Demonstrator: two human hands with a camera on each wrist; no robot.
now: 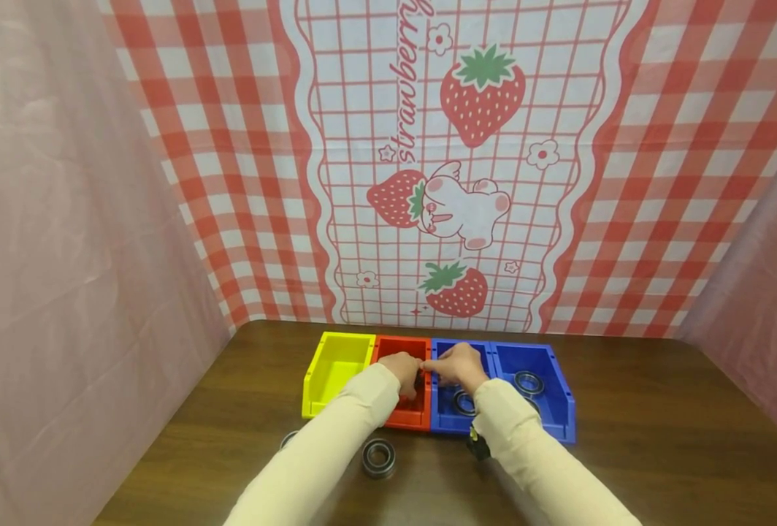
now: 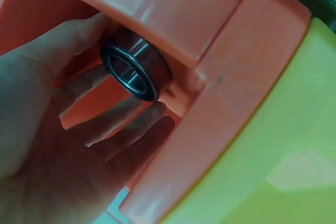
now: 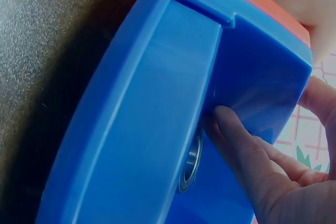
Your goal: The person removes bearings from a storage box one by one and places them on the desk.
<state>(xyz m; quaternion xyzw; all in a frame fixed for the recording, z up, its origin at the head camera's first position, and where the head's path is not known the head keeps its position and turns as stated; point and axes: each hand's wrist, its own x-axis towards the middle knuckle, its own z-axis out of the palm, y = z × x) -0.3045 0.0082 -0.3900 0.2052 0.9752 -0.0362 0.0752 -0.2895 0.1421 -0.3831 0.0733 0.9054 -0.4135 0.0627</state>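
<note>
In the left wrist view my left hand (image 2: 68, 108) is inside the red bin (image 2: 220, 80), with the thumb and fingertips around a dark-sealed metal ball bearing (image 2: 164, 69) near the bin's wall. From the head, the left hand (image 1: 402, 369) hides most of that bearing. My right hand (image 1: 461, 365) reaches over the neighbouring blue bin (image 1: 450, 424), one digit extended to the rim shared with the red bin. Its other fingers (image 3: 233, 129) lie fairly straight inside the blue bin, close to the side wall. Below them in the bin is another bearing (image 3: 191, 163).
A yellow bin (image 1: 336, 365) stands left of the red one. The far-right blue bin (image 1: 562, 409) holds bearings, one (image 1: 529, 383) plainly visible. On the brown table (image 1: 651, 409), one bearing (image 1: 378, 459) lies in front; another (image 1: 288, 440) is partly behind the left sleeve.
</note>
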